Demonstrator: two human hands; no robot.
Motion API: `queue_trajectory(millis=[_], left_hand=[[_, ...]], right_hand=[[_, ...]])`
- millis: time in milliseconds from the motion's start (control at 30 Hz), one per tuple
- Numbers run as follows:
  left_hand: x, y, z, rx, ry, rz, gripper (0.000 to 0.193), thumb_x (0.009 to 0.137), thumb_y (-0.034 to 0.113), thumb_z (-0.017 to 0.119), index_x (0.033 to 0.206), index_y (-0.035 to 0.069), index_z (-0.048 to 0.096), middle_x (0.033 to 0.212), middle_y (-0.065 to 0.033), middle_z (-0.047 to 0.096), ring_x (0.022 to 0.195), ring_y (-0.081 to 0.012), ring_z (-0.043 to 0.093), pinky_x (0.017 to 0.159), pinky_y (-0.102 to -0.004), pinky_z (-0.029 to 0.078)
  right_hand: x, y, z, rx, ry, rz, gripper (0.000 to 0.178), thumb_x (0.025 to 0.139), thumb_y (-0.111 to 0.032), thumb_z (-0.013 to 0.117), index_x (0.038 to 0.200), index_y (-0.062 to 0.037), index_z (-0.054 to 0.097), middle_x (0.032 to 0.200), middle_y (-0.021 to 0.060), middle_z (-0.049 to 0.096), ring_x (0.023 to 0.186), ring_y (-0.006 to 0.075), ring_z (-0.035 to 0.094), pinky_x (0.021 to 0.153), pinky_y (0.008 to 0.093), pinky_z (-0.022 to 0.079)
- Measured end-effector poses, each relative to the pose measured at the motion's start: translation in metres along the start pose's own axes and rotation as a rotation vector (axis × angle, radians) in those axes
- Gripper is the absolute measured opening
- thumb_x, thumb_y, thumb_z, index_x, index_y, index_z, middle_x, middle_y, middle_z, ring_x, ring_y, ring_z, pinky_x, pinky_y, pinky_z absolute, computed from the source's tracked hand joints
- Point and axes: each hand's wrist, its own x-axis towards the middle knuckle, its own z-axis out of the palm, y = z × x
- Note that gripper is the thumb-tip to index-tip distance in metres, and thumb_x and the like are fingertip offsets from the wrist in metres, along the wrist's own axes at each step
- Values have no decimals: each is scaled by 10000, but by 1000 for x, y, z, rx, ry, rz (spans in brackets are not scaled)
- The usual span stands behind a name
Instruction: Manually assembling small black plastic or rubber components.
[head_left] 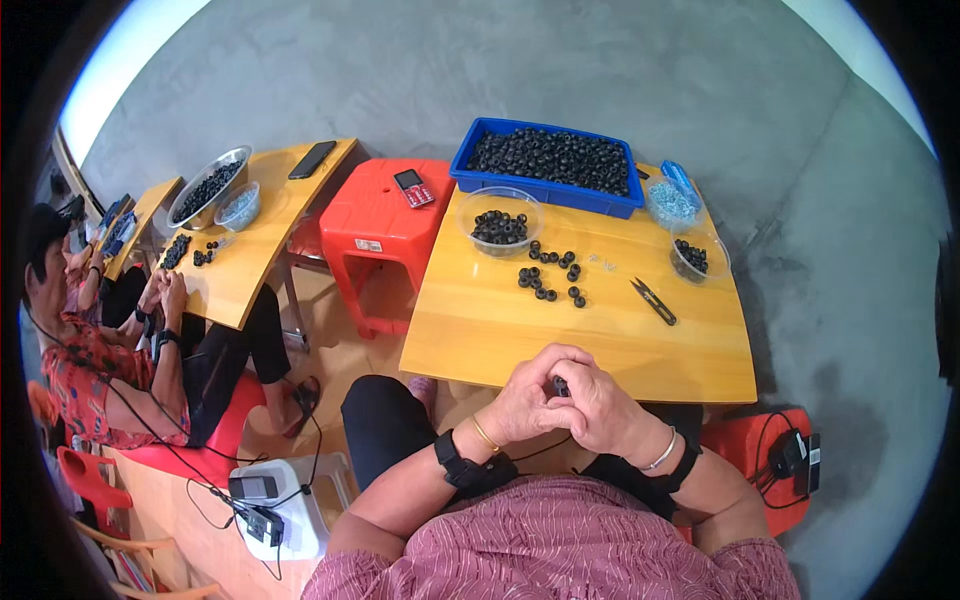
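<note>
Left hand [528, 402]: is pressing against the right, fingers bent and closed round a black bead [561, 386].
Right hand [612, 412]: is gripping the same bead from the other side, fingers bent; most fingertips are hiding from view, so which are pressing cannot be told.
Black bead: is showing in part only, between the two hands, just off the near edge of the table [470, 330].
Loose beads [540, 293]: are lying scattered about the table's middle.
Bead tub [464, 222]: is standing near the left edge, just in front of the blue tray [545, 196].
Blue tray: is resting along the far edge, holding many black beads.
Blue bits [672, 202]: are filling a tub at the far right corner.
Small tub [718, 258]: is standing at the right edge, holding black beads.
Snips [654, 302]: are lying near the right edge, tips pointing toward the loose beads.
</note>
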Motion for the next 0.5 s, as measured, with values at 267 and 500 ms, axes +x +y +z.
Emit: queue_trajectory(millis=[267,500], left_hand=[[-2,-2,5,117,100,83,616,593,403,753,1021,46,489,825,-58,567,719,-144,550,653,-258,451],[-1,-4,5,219,145,111,597,596,441,736,979,48,501,771,-71,573,667,-184,569,618,-270,457]], right_hand=[[-3,2,1,8,-2,-10,235,746,-99,557,925,2,444,780,183,529,735,357,541,628,383,448],[-5,5,5,24,45,22,223,733,-37,530,933,3,440,729,183,536,672,363,555,570,380,453]])
